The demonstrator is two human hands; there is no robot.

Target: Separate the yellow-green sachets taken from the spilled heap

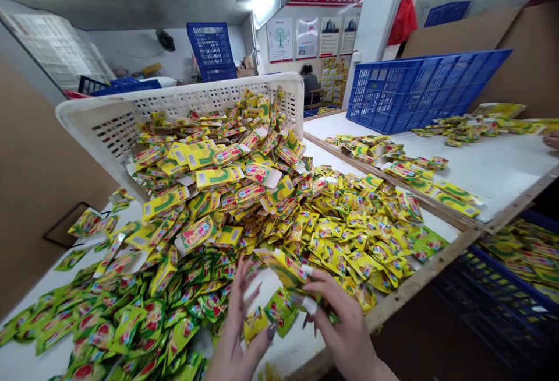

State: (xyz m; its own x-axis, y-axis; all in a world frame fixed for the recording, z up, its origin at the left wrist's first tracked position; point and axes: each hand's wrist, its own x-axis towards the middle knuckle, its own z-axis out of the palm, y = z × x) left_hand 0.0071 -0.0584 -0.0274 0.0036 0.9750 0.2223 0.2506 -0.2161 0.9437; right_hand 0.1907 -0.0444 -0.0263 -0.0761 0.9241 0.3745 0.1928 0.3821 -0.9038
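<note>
My right hand (343, 320) is closed on a small yellow box (286, 269), which is tilted and slightly blurred, with a white flap at its near end. Facing it, my left hand (240, 325) has its fingers and thumb apart. A yellow sachet (254, 324) and a green sachet (282, 312) show beside the left thumb; I cannot tell whether the thumb touches them. Loose green sachets (131, 323) are piled to the left, yellow sachets (349, 232) to the right. Beyond my hands, many flat yellow boxes (218, 177) spill from a tipped white crate (105, 116).
A wooden rail (430, 261) edges the white table. Across a divider, a blue crate (393, 92) stands among more boxes (410, 174). Another blue crate (493, 288) holds packets below, right. Someone else's hand (551, 139) shows at the right edge; a seated person (311, 87) is far back.
</note>
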